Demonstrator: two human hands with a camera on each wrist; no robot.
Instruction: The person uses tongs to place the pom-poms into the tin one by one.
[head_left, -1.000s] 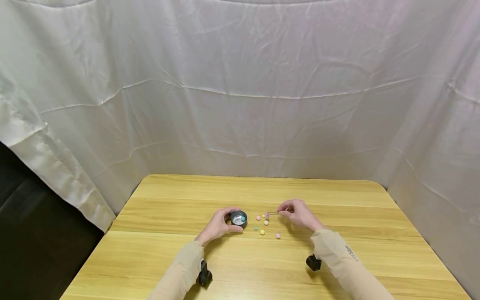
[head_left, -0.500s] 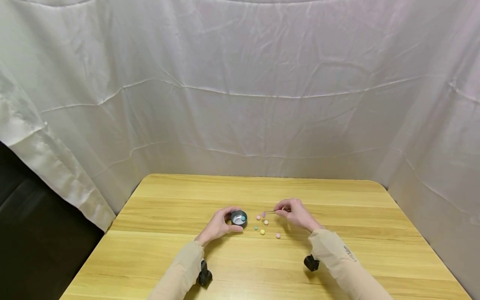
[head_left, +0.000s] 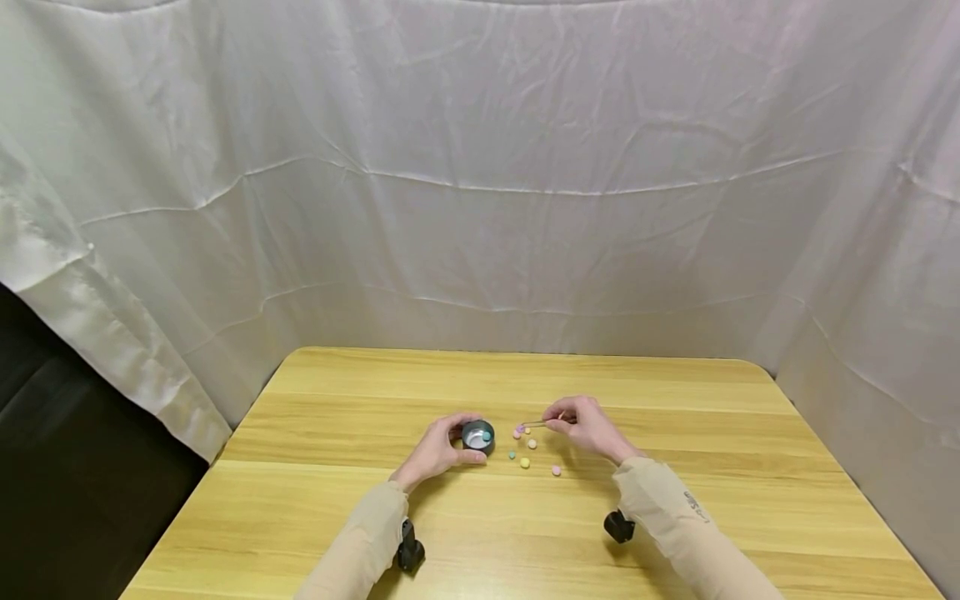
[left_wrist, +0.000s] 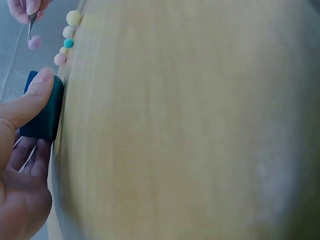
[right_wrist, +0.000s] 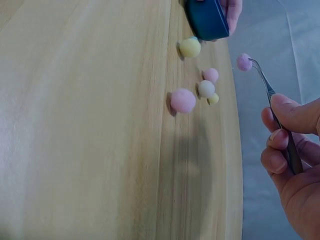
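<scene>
My left hand point(head_left: 438, 446) curls around a small round dark teal bowl point(left_wrist: 47, 112) with a silvery inside, thumb on its near side. Inside it, in the head view, sits a teal pom-pom point(head_left: 487, 437). My right hand point(head_left: 592, 429) holds metal tweezers point(right_wrist: 293, 157) with bent tips between thumb and fingers. A purple pom-pom point(right_wrist: 244, 62) is pinched at the tips, raised above the table to the right of the bowl. Under and around it lie pink point(right_wrist: 211, 75), white point(right_wrist: 206, 89), small yellow point(right_wrist: 213, 98) and larger yellow point(right_wrist: 190, 48) pom-poms.
A small teal pom-pom point(head_left: 512, 455) lies just right of the bowl, and another pink pom-pom point(head_left: 556, 471) lies nearer the front. The wooden table point(head_left: 337, 517) is bordered by pale hanging cloth point(head_left: 525, 250). Black wrist cameras point(head_left: 410, 552) hang under both sleeves.
My right hand has moved left, carrying the purple pom-pom in the tweezers from over the small yellow one to over the pink one. The left hand and bowl have stayed put.
</scene>
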